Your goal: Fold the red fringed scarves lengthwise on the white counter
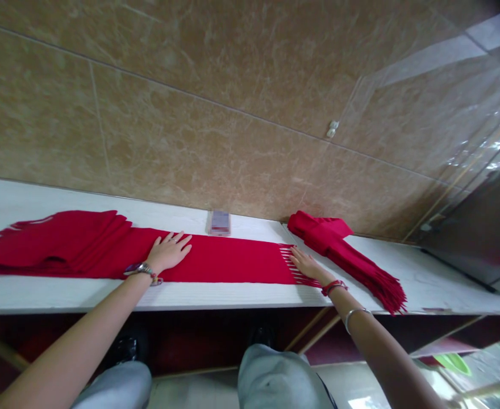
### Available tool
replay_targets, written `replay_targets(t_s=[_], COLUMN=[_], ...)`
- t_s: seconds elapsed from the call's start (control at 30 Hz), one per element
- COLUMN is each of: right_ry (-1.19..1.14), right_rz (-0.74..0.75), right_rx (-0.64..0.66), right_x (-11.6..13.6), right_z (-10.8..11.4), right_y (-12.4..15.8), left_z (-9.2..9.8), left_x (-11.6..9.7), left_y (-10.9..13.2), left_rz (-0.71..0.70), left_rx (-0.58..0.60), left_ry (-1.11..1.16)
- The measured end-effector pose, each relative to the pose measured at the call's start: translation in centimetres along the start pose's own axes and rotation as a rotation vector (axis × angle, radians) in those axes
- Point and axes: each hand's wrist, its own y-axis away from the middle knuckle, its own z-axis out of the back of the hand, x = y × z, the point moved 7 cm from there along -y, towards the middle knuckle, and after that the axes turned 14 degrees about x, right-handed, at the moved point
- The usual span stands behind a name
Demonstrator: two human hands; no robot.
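A long red scarf (233, 260) with fringed ends lies along the white counter, flat in its middle and right part, bunched in loose folds at the left. My left hand (169, 253) rests open on the flat part, fingers spread, palm down. My right hand (308, 266) lies open over the fringe at the scarf's right end, fingers stretched toward the wall. To the right of it a second red scarf (344, 255), folded into a narrow strip, lies at a slant with its fringe near the counter's front edge.
The white counter (250, 293) runs along a brown marbled tile wall (216, 153). A small flat rectangular item (220, 221) sits behind the scarf, by the wall. A dark grey box-like object (475, 233) stands at the far right. Below are open shelves and a green basin (453, 363).
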Motion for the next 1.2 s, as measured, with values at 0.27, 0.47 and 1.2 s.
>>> replay_targets(t_s=[0.27,0.47,1.2], right_ry=[-0.247,-0.264,-0.112], right_rz=[0.358,0.462,0.217], right_rx=[-0.200,-0.142,-0.168], right_x=[18.4,27.3,13.8], right_z=[6.3,6.7,5.7], right_y=[-1.8,-1.3,-0.4], left_z=[-0.1,-0.4,1.1], left_x=[0.6,1.0,0.8], left_y=[0.3,0.2,1.8], left_rz=[0.056,0.091,0.108], left_rx=[-0.082,-0.048,-0.270], left_ry=[0.021,0.040,0.086])
